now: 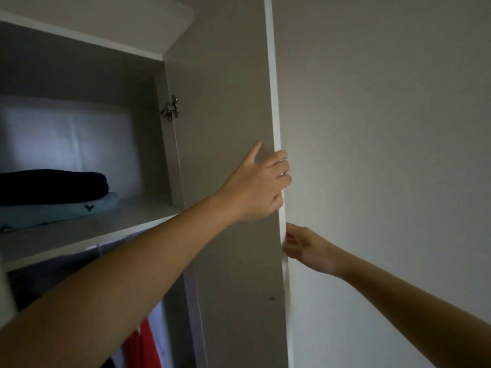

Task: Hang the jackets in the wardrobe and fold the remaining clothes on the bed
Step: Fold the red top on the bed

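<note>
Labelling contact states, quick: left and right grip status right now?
Left grip: closed, fingers curled round the wardrobe door edge.
Right grip: closed on the same door edge, lower down.

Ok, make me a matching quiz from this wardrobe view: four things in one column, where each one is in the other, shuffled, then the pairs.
Things:
1 dark garment
2 red garment
3 hinge
4 left hand

Places:
A gripping the door edge, above the right hand
B below the shelf
C on the shelf, atop a pale cloth
D on the door's inner face, high up

Pairs: 1-C, 2-B, 3-D, 4-A
</note>
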Available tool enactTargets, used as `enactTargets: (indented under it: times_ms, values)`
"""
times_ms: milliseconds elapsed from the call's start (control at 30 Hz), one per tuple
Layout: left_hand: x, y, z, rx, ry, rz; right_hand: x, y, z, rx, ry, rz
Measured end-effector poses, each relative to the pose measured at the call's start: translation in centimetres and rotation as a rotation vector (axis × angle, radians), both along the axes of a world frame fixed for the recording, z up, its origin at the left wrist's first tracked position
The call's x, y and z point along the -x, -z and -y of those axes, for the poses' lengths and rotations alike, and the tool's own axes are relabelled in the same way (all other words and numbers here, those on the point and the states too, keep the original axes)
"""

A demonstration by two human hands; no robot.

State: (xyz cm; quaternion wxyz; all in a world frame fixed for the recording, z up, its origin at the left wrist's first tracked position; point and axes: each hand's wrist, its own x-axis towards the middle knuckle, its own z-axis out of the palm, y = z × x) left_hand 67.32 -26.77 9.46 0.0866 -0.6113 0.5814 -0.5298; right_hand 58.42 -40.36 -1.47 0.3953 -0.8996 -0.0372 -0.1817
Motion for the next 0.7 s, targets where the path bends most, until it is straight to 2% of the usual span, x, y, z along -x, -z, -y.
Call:
enactTargets:
  times_ms: [133, 267, 467, 533, 600, 700]
  values:
    - [-1.0, 1.2, -5.8, 0.147, 0.244, -0.095, -2.5, 0.8, -3.7, 0.121, -0.138, -0.080]
    - [-2.0, 2.1, -12.8, 0.172, 0.257, -0.156, -5.7, 2.2, -8.6, 0.283, -0.254, -0.154]
    - [-4.4, 2.9, -24.0, 0.151, -0.009, -0.132, -10.4, 3.9, -17.0, 0.309, -0.498, -0.229]
    - [-5.8, 3.3, -27.8, 0.173, -0.123, -0.109, -11.6, 4.5, -20.1, 0.381, -0.612, -0.250]
    - [-7.3, 3.9, -31.3, 0.159, -0.318, -0.054, -13.3, 5.7, -23.4, 0.448, -0.651, -0.196]
    - [-9.7, 4.6, -35.3, 0.081, -0.620, 0.017, -16.4, 7.1, -28.0, 0.492, -0.592, -0.037]
